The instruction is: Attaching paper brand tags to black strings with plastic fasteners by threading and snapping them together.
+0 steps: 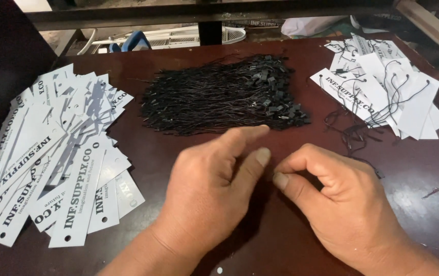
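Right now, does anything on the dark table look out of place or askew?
Little stands out. One small dark reddish scrap lies alone on the dark brown table, right of the right hand, apart from the piles.

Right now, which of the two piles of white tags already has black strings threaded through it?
The pile at the right far corner: black string loops run through its tags. The bigger fanned pile on the left shows bare punched holes.
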